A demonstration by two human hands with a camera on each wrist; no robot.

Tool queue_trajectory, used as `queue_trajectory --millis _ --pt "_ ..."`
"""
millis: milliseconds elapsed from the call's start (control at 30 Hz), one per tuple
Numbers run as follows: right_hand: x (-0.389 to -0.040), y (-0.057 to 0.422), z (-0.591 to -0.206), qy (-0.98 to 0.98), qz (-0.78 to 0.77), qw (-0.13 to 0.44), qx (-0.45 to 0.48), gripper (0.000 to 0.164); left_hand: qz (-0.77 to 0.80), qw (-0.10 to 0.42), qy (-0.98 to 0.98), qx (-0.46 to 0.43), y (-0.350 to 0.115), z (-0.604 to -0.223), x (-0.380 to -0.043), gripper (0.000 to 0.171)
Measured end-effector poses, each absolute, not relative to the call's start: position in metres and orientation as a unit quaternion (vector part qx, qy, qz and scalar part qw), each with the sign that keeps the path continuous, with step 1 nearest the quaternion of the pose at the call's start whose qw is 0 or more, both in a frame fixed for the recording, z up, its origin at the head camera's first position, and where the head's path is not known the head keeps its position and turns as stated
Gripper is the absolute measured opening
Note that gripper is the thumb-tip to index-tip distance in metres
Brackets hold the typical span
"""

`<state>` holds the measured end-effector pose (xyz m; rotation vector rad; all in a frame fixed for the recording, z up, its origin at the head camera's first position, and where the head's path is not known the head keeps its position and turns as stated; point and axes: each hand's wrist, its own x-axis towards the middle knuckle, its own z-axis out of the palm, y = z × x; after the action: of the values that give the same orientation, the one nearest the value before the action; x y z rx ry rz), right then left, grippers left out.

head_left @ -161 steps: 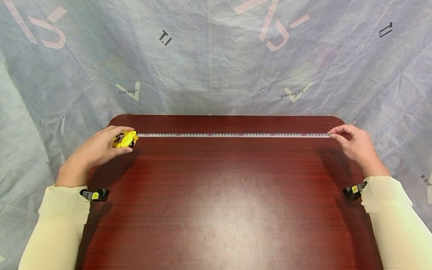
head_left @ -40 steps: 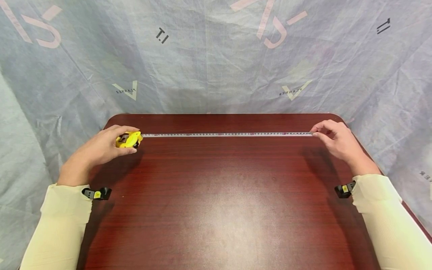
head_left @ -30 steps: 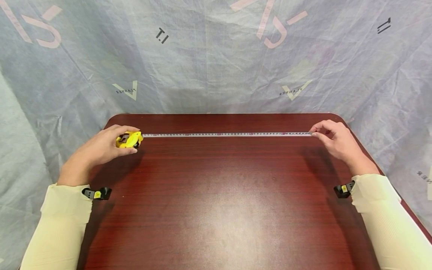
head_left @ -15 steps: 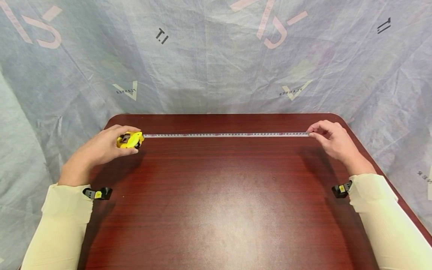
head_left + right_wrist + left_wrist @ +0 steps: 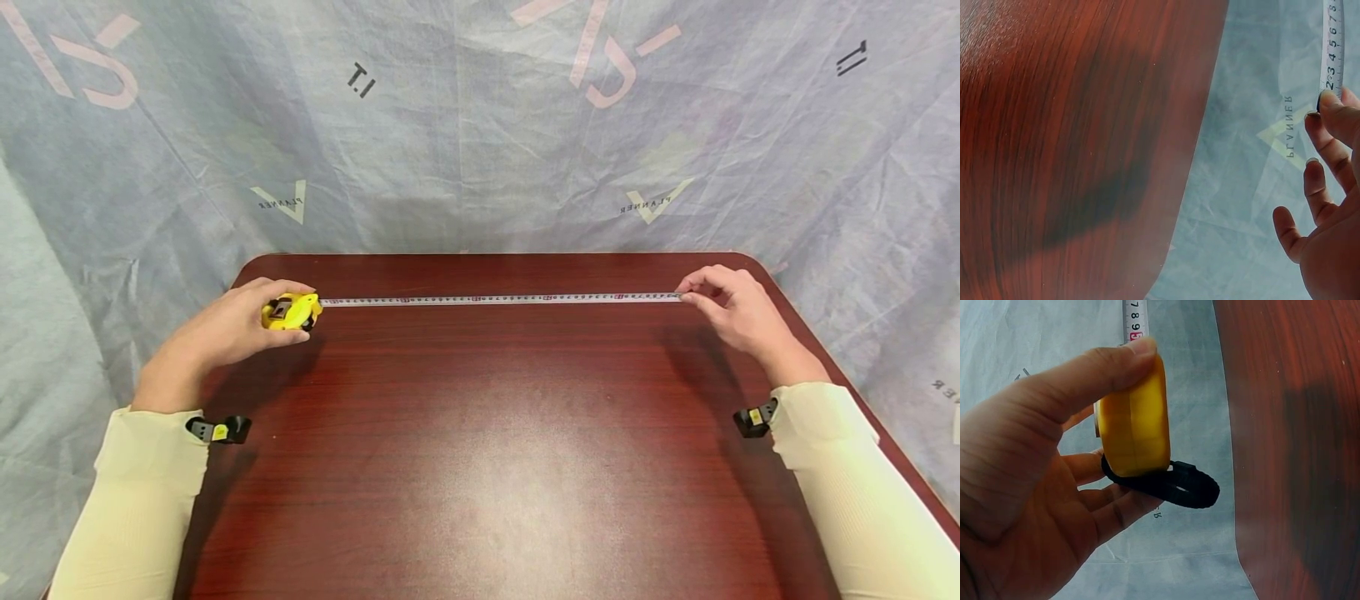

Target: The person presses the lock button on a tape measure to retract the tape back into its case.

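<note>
My left hand (image 5: 217,329) grips the yellow case of a tape measure (image 5: 298,312), at the left in the head view. Seen from the left wrist, the thumb lies over the top of the case, and a black wrist strap (image 5: 1191,487) hangs at its lower side. A white blade (image 5: 510,299) with black and red marks runs straight from the case to the right. At its free end, my right hand (image 5: 738,312) pinches the tip between thumb and index finger. In the right wrist view the other fingers are spread, and low numbers show on the blade (image 5: 1333,44).
Below the hands is a dark red wood-grain table (image 5: 480,400) with rounded far corners. A pale grey printed sheet (image 5: 465,167) hangs behind it and along both sides. Small black cameras (image 5: 753,419) are worn at both wrists.
The right hand has moved left with the blade tip, and the left hand slightly right with the case. The stretch of blade between them is shorter. Both grips stay the same.
</note>
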<state>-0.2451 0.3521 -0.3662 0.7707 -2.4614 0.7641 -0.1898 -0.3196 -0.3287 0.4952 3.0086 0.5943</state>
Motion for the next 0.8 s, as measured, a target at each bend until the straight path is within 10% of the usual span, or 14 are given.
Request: queue_trajectory --millis 800 --pt "-0.2423 0.3462 -0.3673 -0.9 0.28 0.203 0.266 0.017 0.198 0.016 0.967 0.16 -0.3146 -0.3283 -0.1894 0.062"
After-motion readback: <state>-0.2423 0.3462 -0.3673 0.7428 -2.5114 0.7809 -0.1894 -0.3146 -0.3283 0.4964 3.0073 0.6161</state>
